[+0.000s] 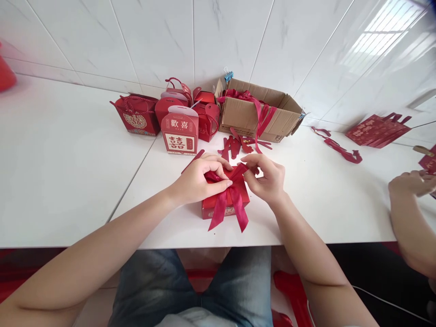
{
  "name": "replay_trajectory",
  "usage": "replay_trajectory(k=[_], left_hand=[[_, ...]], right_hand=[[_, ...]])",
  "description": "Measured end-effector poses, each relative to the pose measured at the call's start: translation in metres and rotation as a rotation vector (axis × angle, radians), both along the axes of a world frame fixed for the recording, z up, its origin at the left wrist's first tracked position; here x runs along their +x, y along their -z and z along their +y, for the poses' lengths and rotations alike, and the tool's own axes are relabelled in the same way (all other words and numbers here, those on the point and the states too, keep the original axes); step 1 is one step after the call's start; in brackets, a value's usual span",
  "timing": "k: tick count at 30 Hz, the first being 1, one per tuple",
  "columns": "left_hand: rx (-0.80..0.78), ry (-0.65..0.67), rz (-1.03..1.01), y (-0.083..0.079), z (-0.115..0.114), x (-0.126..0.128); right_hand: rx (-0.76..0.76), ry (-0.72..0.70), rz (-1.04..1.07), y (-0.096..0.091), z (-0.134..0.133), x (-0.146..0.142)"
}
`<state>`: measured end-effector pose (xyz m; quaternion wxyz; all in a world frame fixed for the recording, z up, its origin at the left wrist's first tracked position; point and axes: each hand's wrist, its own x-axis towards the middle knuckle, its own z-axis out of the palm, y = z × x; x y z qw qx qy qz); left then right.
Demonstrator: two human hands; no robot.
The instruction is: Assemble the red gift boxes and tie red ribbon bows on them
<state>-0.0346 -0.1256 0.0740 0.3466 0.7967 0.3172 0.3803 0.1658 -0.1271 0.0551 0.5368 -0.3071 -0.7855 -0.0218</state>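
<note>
A small red gift box sits near the front edge of the white table, with a dark red satin ribbon tied in a bow on its top. Two ribbon tails hang down over the front of the box. My left hand pinches the bow close to its knot, thumb and fingertips together. On the other side, my right hand grips the right loop of the ribbon between thumb and curled fingers. The hands partly hide the box's top and the left loop.
Several red gift boxes stand together at the back left. A cardboard box holds red ribbon, some draped over its front. Loose red strips lie before it. At right are a red bag and another person's hand.
</note>
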Motion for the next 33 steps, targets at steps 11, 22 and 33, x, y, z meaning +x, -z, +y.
replay_trajectory(k=[11, 22, 33], left_hand=[[-0.100, 0.147, -0.018, -0.005, 0.007, -0.008], [-0.186, 0.254, 0.040, -0.017, 0.016, -0.028], [-0.145, 0.252, 0.016, -0.012, 0.005, -0.016]], right_hand=[[-0.172, -0.216, -0.131, -0.010, 0.003, 0.007], [-0.480, -0.446, -0.113, -0.020, 0.001, 0.024], [-0.568, -0.528, 0.021, -0.020, 0.003, 0.026]])
